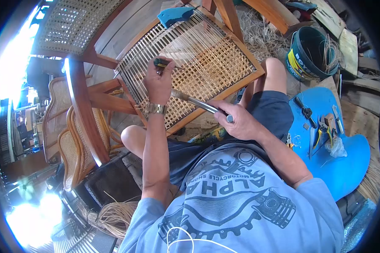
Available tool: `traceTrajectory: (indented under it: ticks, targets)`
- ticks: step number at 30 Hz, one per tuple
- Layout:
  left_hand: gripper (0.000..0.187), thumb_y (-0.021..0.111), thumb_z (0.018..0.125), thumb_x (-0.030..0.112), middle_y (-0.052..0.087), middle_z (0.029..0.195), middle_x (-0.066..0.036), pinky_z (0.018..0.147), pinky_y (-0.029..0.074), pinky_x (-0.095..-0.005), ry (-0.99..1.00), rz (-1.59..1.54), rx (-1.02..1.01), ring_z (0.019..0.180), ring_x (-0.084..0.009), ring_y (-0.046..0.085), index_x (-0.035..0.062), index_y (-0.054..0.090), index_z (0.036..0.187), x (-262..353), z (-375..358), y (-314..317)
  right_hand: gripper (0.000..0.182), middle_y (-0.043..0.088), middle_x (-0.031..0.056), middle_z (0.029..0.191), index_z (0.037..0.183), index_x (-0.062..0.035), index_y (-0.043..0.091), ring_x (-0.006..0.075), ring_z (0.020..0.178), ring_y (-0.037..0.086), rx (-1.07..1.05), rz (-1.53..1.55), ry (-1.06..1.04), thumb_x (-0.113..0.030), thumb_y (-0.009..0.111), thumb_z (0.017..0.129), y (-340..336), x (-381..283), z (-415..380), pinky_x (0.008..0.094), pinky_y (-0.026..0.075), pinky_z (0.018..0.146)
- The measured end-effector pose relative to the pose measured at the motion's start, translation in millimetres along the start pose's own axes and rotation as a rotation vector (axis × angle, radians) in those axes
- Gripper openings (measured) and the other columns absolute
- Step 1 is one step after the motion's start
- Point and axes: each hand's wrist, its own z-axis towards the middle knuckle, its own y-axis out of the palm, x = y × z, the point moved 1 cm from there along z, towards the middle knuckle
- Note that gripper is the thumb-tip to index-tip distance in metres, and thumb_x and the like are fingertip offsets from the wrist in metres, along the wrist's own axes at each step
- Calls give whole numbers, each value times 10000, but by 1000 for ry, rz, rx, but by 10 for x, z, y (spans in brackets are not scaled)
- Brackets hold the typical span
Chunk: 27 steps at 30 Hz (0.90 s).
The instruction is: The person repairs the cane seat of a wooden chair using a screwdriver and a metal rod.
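Observation:
A wooden seat frame (236, 93) lies tilted before my knees. Its near part is woven in open rattan mesh (211, 69), while bare parallel strands cross the far part. My left hand (159, 82) is closed on a screwdriver-like tool with a dark green handle (160, 63), over the frame's left side; its tip is hard to make out. My right hand (240, 121) grips a metal rod with a brown end (202, 104). The rod slants across the near edge of the mesh, brown end close to my left wrist. A blue piece (175, 16) rests on the far strands.
A dark green bucket (295, 69) with loose strands stands at upper right. Pliers (321, 134) and other tools lie on a blue sheet (346, 164) at right. Wooden chair parts (82, 114) and caned panels (71, 156) crowd the left; a rattan bundle (118, 215) sits lower left.

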Motion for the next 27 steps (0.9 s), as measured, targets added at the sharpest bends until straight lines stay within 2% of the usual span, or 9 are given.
traceTrajectory:
  ticks: [3,6,8,12,14,19,21,23,27]
  targets:
    - [223,788,934,166,765,938,-26,714,562,-267,8,80,-12,808,-86,690,62,658,1081,-33,22,60,360,686,143,1006,1372,30,567,155,889,622,-50,-70,63,-127,556,1048,9,-44,47,313,507,823]
    - [211,779,942,147,754,979,-35,752,553,-260,-20,25,-30,846,-89,681,54,659,1089,-12,14,53,358,678,134,1011,1374,27,570,159,898,624,61,-45,80,-120,551,1048,39,155,132,310,507,827]
    - [198,767,954,135,746,1015,-47,787,548,-253,-45,-23,-29,883,-95,676,47,662,1097,20,-2,8,350,689,189,953,1355,9,573,224,850,660,244,-153,-16,-124,540,1033,11,259,126,370,523,810]
    - [217,771,945,131,747,967,-40,758,550,-263,16,-65,28,855,-98,683,52,643,1100,-55,-17,-110,337,686,199,954,1340,2,576,234,840,658,106,-86,-5,-116,537,1027,-14,40,-36,370,524,806]
    - [216,766,949,129,746,966,-42,763,549,-261,19,-79,38,862,-102,685,49,640,1104,-59,-25,-117,355,685,154,988,1377,15,564,197,877,640,49,-50,94,-120,550,1049,7,3,-33,326,508,837]
    - [223,780,933,131,745,943,-29,725,558,-270,16,39,-45,828,-99,699,69,650,1103,101,-17,73,349,683,163,972,1370,15,563,193,859,642,25,-101,35,-109,545,1045,58,157,138,328,508,810]
    - [222,788,923,131,748,937,-25,709,560,-272,73,73,-50,810,-98,703,80,659,1097,34,26,101,350,684,163,968,1370,15,561,191,856,642,23,-109,16,-106,544,1043,52,195,210,328,507,803]
    - [216,786,930,143,749,942,-29,712,561,-276,56,145,-69,815,-103,702,68,663,1091,39,33,106,306,658,200,862,1304,-17,582,286,763,653,143,-116,24,-99,530,1014,55,193,259,393,515,753]
    - [213,778,941,157,749,948,-36,724,560,-281,46,3,-14,831,-107,702,58,663,1090,30,49,45,309,659,200,862,1311,-24,580,291,747,652,171,-143,10,-97,526,1016,49,135,154,392,512,729]
